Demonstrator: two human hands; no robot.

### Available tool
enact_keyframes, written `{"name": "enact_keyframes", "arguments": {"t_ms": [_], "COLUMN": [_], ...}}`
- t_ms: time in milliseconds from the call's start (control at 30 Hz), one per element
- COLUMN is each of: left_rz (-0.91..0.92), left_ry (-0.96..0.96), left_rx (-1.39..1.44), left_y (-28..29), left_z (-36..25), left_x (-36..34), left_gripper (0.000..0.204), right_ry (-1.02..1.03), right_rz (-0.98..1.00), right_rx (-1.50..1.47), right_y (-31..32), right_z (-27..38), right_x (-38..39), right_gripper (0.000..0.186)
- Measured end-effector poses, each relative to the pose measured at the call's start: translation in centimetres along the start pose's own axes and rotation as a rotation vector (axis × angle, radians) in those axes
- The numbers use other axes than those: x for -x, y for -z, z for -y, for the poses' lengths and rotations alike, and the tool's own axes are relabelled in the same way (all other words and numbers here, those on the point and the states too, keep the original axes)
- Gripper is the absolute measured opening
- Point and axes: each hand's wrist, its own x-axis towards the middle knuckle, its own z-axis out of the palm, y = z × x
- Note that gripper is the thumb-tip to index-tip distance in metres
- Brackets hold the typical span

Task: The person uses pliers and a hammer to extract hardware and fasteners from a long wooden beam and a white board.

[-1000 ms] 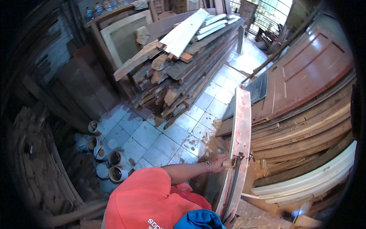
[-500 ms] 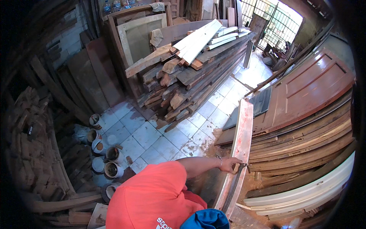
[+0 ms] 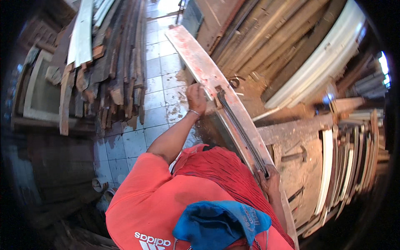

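A long pale plank (image 3: 241, 110) with reddish smears runs diagonally past my body, from upper middle to lower right. Along it lies a long dark metal bar (image 3: 241, 133), its far end by a notch in the wood. My left hand (image 3: 196, 99) is closed at the plank's left edge, close to that end; its fingertips are partly hidden. Farther down, my right hand (image 3: 270, 179) wraps round the near end of the bar, against the plank. A dark curved metal piece (image 3: 236, 81) shows just beyond the plank's right edge.
A hammer (image 3: 296, 156) lies on the worn wooden bench (image 3: 306, 177) at right. Stacked boards (image 3: 266, 35) and white curved mouldings (image 3: 318, 54) stand beyond the plank. A tall lumber pile (image 3: 121, 54) rises at left, beside the tiled floor (image 3: 156, 96).
The view has swung right and down, so the lumber pile now sits at left. My right hand has come into view on the bar. My left hand now sits at the plank's edge.
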Motion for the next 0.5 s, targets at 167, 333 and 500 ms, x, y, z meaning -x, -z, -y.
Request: {"name": "enact_keyframes", "arguments": {"t_ms": [167, 333, 500], "left_rz": [0.31, 0.505, 0.664], "left_ry": [0.015, -0.268, -0.113], "left_rx": [0.171, -0.005, 0.025], "left_y": [5.6, 5.4, 4.2], "left_z": [-4.4, -2.6, -4.9], "left_x": [1.4, 4.1, 1.9], "left_gripper": [0.031, 0.05, 0.062], "right_ry": [-0.112, -0.149, -0.223], "right_rz": [-0.003, -0.046, -0.06], "right_rx": [-0.016, 0.028, 0.053], "right_y": [0.1, 1.1, 4.4], "right_z": [1.5, 1.8, 3.6], "right_x": [1.1, 1.5, 0.7], "right_gripper": [0.024, 0.025, 0.027]}}
